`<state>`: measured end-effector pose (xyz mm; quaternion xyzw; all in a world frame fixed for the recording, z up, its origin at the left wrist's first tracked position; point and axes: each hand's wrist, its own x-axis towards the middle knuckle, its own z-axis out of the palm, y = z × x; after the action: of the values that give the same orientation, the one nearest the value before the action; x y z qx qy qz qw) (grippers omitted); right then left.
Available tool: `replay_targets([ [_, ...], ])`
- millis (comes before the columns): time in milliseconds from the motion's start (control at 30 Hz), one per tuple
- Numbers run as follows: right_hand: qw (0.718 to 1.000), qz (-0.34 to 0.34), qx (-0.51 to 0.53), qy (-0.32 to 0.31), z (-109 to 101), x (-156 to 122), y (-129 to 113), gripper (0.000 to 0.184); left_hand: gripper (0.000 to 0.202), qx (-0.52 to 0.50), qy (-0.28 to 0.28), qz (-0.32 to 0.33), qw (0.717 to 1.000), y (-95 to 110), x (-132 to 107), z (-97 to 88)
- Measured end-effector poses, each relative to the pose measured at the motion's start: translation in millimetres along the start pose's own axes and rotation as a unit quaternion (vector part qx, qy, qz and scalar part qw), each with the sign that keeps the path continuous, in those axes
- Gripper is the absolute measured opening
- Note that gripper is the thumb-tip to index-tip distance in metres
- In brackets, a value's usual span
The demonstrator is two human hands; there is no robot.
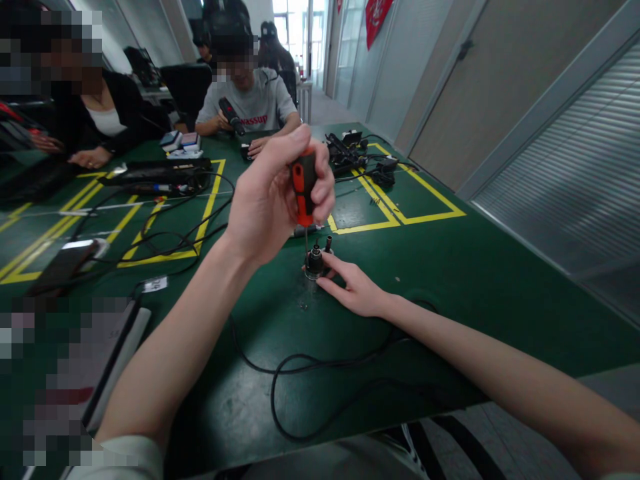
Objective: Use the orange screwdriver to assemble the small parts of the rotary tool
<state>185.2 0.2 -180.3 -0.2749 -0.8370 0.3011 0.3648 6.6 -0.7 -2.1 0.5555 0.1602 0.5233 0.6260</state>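
Raised over the middle of the table, my left hand [265,193] wraps round the orange and black handle of a screwdriver [304,187]. The screwdriver stands nearly upright, and its thin shaft points down to a small dark cylindrical metal part [315,261]; whether the tip sits in a screw I cannot make out. My right hand [353,287] pinches that part from the right, thumb and fingers against its side, low at the tabletop. A short dark peg [329,244] rises just behind the fingers. Tiny loose bits [303,307] lie in front of the part.
A black cable [300,363] loops across the green table [480,287] near me. Yellow tape [430,217] marks rectangles. Black devices [345,153] lie at the back, a phone [65,263] and a notebook-like item [117,360] at left. Two people sit across; one holds a dark tool [231,117].
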Motion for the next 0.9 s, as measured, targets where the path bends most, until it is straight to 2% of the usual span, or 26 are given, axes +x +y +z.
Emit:
replay_targets([
  [100, 1.000, 0.002, 0.001, -0.002, -0.5, 0.3, -0.8, 0.051, 0.026, 0.014, 0.010, 0.019, 1.000, -0.5, -0.4, 2.2],
  [267, 1.000, -0.010, 0.005, 0.003, -0.7, 0.5, -0.7, 0.051, 0.019, 0.029, 0.028, 0.011, 0.999, 3.0, 1.1, 2.5],
  [400, 1.000, -0.016, 0.005, 0.001, -0.6, 0.7, -0.4, 0.051, 0.046, 0.021, 0.003, 0.004, 1.000, 4.4, 3.5, -1.6],
  [567, 1.000, -0.013, 0.004, 0.004, -0.3, 0.5, 0.1, 0.051, 0.036, 0.017, 0.013, 0.019, 1.000, 2.0, 2.9, -1.9],
  [667, 1.000, -0.012, 0.003, 0.007, -0.1, 0.2, 0.3, 0.050, 0.026, 0.032, -0.001, 0.040, 0.999, 1.5, 0.8, -0.1],
  [800, 1.000, -0.014, 0.005, 0.003, -0.9, 0.4, -0.5, 0.049, 0.019, 0.026, -0.004, 0.031, 0.999, 5.0, -1.2, 0.2],
  [833, 1.000, -0.015, 0.006, 0.002, -1.1, 0.4, -0.8, 0.049, 0.019, 0.025, -0.005, 0.023, 0.999, 6.2, -1.2, -0.4],
  [900, 1.000, -0.015, 0.006, 0.001, -1.6, 0.5, -1.2, 0.049, 0.032, 0.026, -0.018, 0.010, 0.999, 7.8, -0.6, -2.1],
])
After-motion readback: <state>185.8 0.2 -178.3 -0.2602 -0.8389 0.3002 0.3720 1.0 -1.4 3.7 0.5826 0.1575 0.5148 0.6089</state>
